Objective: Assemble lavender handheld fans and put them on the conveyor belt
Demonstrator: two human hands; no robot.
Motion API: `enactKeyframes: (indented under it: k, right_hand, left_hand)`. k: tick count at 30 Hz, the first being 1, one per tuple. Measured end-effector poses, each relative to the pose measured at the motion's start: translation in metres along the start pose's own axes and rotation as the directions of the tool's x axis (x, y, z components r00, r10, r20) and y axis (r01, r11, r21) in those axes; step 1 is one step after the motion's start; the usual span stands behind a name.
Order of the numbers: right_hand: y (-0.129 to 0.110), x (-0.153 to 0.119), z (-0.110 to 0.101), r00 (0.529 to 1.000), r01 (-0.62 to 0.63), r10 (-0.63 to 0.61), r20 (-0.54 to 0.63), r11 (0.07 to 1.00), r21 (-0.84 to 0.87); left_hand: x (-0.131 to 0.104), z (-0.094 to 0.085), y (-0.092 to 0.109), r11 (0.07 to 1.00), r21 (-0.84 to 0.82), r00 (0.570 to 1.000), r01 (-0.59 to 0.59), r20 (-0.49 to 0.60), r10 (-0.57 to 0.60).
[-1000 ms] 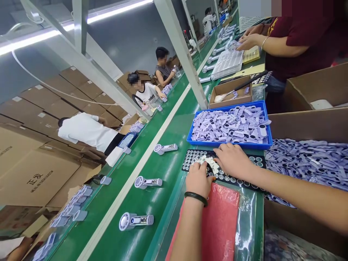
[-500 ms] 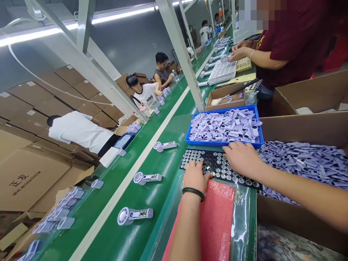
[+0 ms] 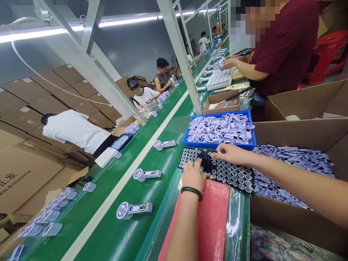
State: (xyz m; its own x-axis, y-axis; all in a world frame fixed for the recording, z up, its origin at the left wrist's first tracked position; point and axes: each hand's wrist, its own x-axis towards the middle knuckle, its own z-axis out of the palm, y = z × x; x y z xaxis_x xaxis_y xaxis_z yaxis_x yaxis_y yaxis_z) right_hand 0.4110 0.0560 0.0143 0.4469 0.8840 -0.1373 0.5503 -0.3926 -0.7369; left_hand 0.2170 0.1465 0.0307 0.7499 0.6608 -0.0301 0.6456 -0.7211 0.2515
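Your left hand (image 3: pixel 192 176) and right hand (image 3: pixel 231 154) at black sticker sheet (image 3: pixel 231 173); can't tell fingers' grip. Behind sheet: blue tray (image 3: pixel 220 145) heaped with lilac parts (image 3: pixel 217 129); right: counter (image 3: pixel 238 221) edge, cardboard box (image 3: pixel 288 219), same parts.

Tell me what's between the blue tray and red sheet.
The black sheet, with the left hand and right hand at it; the head view shows this.

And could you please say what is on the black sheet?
The black sheet shows rows of pale-rimmed circles; spots beneath the left hand and right hand are hidden.
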Motion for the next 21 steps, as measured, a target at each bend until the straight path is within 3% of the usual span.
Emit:
enactKeyframes:
  k: [4,8,15,21]
  right_hand:
    - [-0.005,0.012,0.006,0.994,0.020,-0.053,0.101,0.953,0.302]
    - [0.000,0.016,0.008,0.980,0.011,-0.100,0.172,0.890,0.456]
    - [0.005,0.020,0.011,0.981,0.042,-0.128,0.147,0.876,0.481]
    - [0.007,0.025,0.013,0.977,0.092,-0.164,0.140,0.905,0.414]
  left_hand:
    - [0.005,0.000,-0.002,0.994,-0.109,0.999,-0.005,-0.040,0.001]
    - [0.026,0.003,-0.006,0.946,-0.323,0.996,-0.016,-0.091,-0.015]
    - [0.054,0.027,-0.011,0.825,-0.563,0.959,0.050,-0.204,-0.197]
    - [0.054,0.032,-0.007,0.799,-0.600,0.957,0.036,-0.210,-0.201]
